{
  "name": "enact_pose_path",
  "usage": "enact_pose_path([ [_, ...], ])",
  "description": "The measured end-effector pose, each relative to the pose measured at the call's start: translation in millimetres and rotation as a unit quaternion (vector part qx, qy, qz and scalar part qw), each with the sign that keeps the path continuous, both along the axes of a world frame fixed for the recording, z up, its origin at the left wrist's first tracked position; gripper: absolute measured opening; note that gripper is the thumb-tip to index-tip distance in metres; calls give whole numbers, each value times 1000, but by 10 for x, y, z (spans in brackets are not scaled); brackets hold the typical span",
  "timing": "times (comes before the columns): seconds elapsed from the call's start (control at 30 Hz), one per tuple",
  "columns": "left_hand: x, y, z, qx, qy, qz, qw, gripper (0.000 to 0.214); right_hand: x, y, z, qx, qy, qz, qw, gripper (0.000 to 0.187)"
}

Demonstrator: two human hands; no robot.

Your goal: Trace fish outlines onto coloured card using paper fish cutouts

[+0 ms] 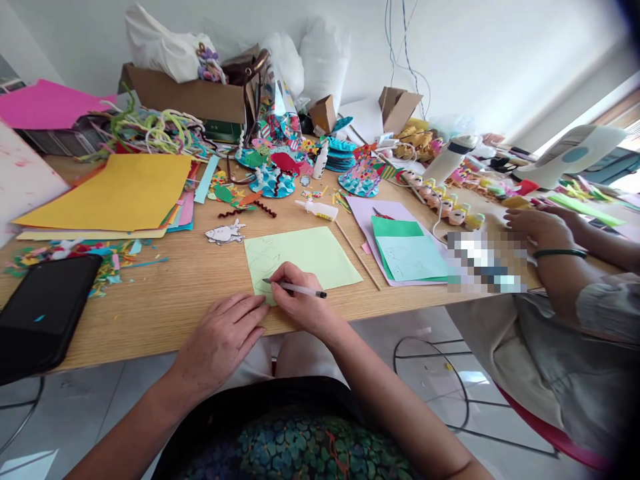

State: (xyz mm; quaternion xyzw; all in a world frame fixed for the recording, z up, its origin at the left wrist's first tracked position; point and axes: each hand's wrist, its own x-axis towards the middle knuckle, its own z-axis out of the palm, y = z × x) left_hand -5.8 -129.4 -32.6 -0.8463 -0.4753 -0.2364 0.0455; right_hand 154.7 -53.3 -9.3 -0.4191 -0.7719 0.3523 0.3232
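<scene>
A pale green sheet of paper (320,257) lies on the table in front of me, with thin drawn outlines along its left side. My right hand (300,300) grips a pen (303,289), its tip on the sheet's lower left part. Beside it, my left hand (230,330) rests flat at the table edge, its fingers extended and touching the sheet's lower left corner. Just beyond the sheet's upper left corner lies a white fish cutout (225,233) with dark outlines. A glue bottle (320,211) lies behind the sheet, and a thin wooden stick (357,255) runs along its right.
Left are stacked coloured papers (110,193), paper scraps (113,260) and a black phone (47,310). Green and blue sheets (410,250) lie right. Decorated paper crafts (273,180) stand at the back. A co-worker's hands (537,230) are at the far right.
</scene>
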Motion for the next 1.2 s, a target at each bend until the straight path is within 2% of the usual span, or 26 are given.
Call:
enact_pose_path([
  [0.87, 11, 18, 13, 8, -1, -6, 1000, 30, 26, -16, -1, 15, -14, 4, 1000, 5],
  [1.2, 4, 21, 22, -14, -9, -12, 1000, 29, 73, -37, 34, -10, 18, 21, 1000, 7],
])
